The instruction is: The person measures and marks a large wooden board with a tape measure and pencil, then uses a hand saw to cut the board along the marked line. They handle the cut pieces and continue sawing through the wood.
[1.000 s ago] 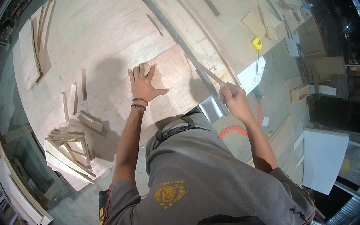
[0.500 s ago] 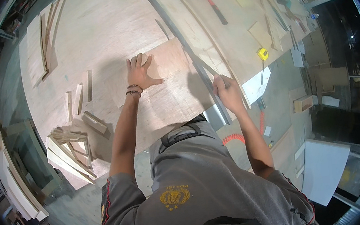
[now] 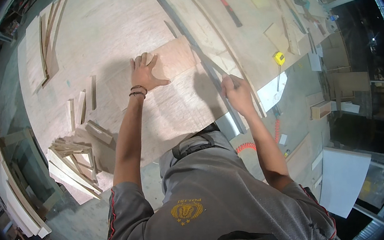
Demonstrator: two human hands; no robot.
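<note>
My left hand lies flat with spread fingers on a rectangular piece of thin plywood, pressing it onto a larger plywood sheet. At the right end of that piece, my right hand is closed around a long, narrow, dark flat tool. Its blade runs up and left along the piece's short edge. The fist hides the handle, and I cannot make out the blade's exact kind. Beneath the right hand runs a long grey metal bar.
Wood strips and a stack of thin offcuts lie to the left. Farther right are a hammer with a red and black handle, a yellow tape measure and a long wooden strip. A coiled orange hose hangs below the table edge.
My right hand and its tool have moved slightly up and left along the plywood's edge. The left hand and the plywood piece have shifted a little the same way.
</note>
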